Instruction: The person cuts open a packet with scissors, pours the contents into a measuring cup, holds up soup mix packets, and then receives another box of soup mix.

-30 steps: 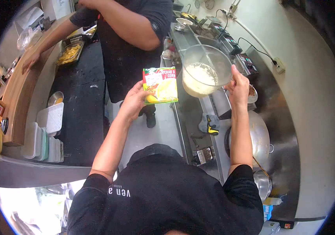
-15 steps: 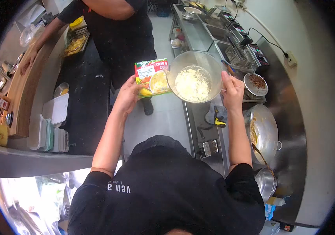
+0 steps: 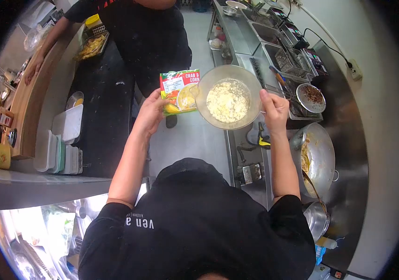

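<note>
My left hand (image 3: 150, 112) pinches a red and green soup packet (image 3: 179, 91) labelled "Crab & Corn" by its left edge, its printed front facing up to me. In my right hand (image 3: 274, 108) is a translucent jug (image 3: 202, 112), gripped at its right side with the thumb on top; the handle is mostly hidden by the fingers. Pale yellow, lumpy bits in liquid (image 3: 228, 100) lie at the bottom of the jug. The jug's spout side overlaps the packet's right edge. Both are held up in front of me above the floor.
Another person (image 3: 148, 46) in black stands ahead, one arm on the wooden shelf (image 3: 29, 116). Plastic tubs (image 3: 45, 151) stand on the left counter. At right are fryers (image 3: 286, 60), a strainer (image 3: 311, 98) of brown bits and a large wok (image 3: 318, 158).
The view has shifted slightly, and the jug has tipped so its inside faces me more squarely. Both hands keep their holds on the packet and jug.
</note>
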Tool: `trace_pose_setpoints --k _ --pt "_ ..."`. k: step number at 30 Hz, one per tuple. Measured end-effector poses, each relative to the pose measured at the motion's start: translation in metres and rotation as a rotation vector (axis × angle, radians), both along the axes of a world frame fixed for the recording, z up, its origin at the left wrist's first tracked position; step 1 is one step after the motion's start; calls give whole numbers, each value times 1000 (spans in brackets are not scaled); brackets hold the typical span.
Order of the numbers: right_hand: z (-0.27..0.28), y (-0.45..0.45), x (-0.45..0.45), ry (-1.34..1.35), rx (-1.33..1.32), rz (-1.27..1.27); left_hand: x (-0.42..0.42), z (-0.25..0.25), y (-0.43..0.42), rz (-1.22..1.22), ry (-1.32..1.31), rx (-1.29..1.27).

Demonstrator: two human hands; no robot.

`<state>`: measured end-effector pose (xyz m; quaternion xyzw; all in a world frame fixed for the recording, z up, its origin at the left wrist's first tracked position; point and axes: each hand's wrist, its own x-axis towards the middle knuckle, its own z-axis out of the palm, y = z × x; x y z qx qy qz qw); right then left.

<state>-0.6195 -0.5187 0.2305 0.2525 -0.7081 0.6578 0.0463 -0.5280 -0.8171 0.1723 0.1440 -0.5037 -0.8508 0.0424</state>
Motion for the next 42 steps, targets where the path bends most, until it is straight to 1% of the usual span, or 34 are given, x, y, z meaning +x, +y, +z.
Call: trace_pose_setpoints --k 5,8,10,12,14,23,30,32,42 --pt "-4 -1 -2 15 36 15 0 -3 -1 -7 7 13" --pt "-2 -7 0 18 16 -17 1 -1 1 2 -10 -33" --pt "-5 -6 -2 21 18 -13 1 1 2 15 6 26" --pt "-7 -7 -6 26 22 -4 1 -2 1 17 19 29" --pt "-8 -9 -10 -27 22 -32 1 -3 -1 25 31 30" --pt "-19 -20 -18 -102 58 -76 15 8 -7 76 7 26" --pt "-22 -28 -24 -60 87 -37 19 14 -10 103 -10 -2" --pt "-24 -29 -26 -49 50 -9 20 15 -10 115 -19 -10" --pt "-26 -40 -28 -89 27 16 21 14 -17 130 9 -7"
